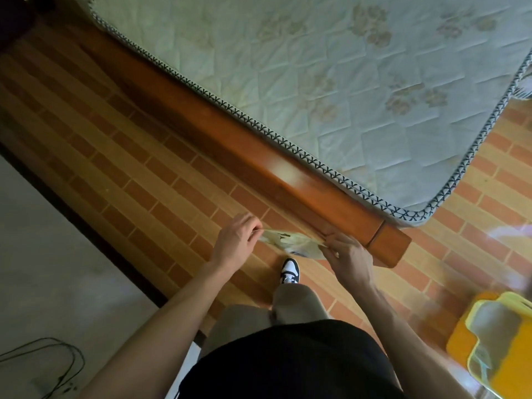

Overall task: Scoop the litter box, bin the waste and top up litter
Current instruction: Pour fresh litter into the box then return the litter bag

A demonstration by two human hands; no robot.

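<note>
Pale-yellow bag (290, 243) is pinched at its ends by my left hand (236, 240) and right hand (349, 259), well apart from the yellow litter box (489, 341) at lower right; topping-up appears pending.

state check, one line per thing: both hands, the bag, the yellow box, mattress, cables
left hand: pinches the bag's left edge
right hand: pinches the bag's right edge
bag: held up off the floor between both hands; open or sealed, cannot tell
yellow box: on the floor at right, blurred, contents unclear
mattress: bare, lying on the wooden frame
cables: loose on the floor
</note>
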